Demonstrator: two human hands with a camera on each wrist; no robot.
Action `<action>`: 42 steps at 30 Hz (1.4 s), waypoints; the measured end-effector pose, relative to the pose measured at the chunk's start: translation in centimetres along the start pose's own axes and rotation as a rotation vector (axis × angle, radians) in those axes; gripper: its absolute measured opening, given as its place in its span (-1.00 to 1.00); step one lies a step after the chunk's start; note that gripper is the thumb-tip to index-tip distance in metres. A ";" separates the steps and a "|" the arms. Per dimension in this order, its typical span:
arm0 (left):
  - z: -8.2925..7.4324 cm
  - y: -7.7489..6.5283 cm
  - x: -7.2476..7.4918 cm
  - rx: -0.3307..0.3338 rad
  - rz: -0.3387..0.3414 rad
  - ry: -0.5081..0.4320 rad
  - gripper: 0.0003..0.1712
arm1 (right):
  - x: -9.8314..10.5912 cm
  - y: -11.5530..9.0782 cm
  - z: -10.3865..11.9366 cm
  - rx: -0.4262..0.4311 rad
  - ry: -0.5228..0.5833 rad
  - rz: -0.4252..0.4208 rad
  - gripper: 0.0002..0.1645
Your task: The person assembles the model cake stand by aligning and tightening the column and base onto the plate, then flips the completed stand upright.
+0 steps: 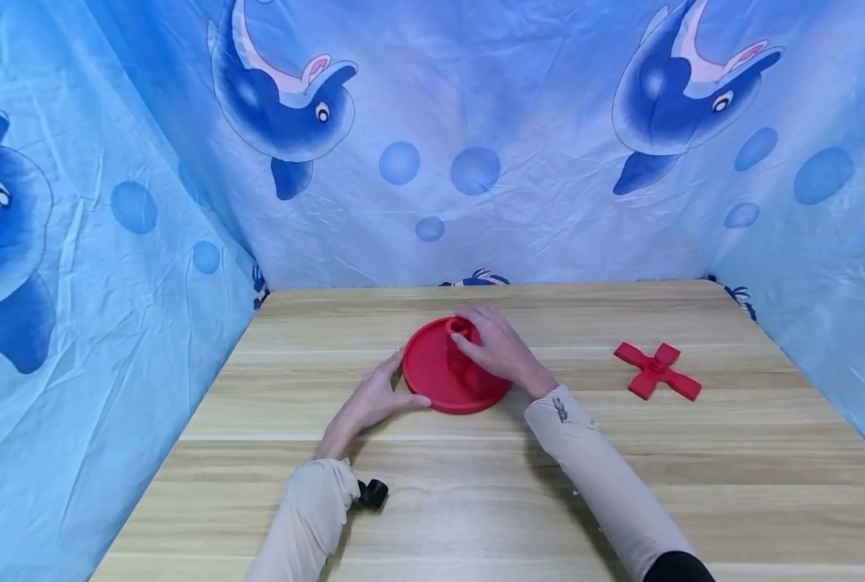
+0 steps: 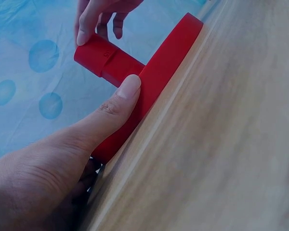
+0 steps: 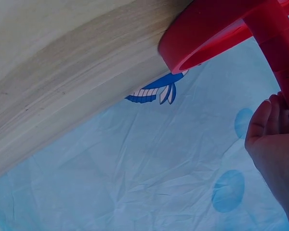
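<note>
A red round base (image 1: 425,368) with a raised rim lies flat on the table. From it rises an upright red tube (image 2: 103,57), hollow at its top, with a step partway along its length. My left hand (image 1: 376,398) holds the base by its near left edge, thumb in front and fingers round the far side. At the tube's upper end, my right hand (image 1: 498,346) grips with the thumb on one side and the fingers on the other. The right wrist view shows those fingers beside the tube, partly cut off by the frame.
To the right on the wooden table (image 1: 432,517) lies a red four-armed cross piece (image 1: 656,370) with a small raised centre. A blue dolphin-print curtain (image 1: 534,218) surrounds the table at the back and sides. A small black device (image 1: 373,494) sits at the left wrist.
</note>
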State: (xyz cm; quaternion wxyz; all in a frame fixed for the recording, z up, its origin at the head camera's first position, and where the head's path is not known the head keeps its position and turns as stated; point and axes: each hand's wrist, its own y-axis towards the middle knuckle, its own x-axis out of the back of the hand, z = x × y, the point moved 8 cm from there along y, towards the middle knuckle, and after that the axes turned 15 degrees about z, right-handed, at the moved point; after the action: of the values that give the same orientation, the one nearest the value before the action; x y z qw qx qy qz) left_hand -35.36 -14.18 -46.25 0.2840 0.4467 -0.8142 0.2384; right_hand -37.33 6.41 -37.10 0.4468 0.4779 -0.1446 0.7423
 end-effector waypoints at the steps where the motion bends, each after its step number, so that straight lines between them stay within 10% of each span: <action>1: 0.0 0.0 0.0 0.002 0.000 0.000 0.38 | 0.0 0.0 0.0 -0.002 0.001 -0.002 -0.45; 42: -0.2 -0.1 0.1 0.002 -0.017 0.008 0.38 | -0.2 0.2 -0.3 -0.047 0.052 0.004 -0.46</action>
State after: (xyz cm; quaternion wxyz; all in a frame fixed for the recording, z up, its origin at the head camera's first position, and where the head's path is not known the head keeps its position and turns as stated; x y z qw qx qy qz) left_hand -35.22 -14.16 -46.05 0.2891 0.4529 -0.8089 0.2385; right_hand -37.60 6.39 -37.33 0.4600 0.4476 -0.1511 0.7518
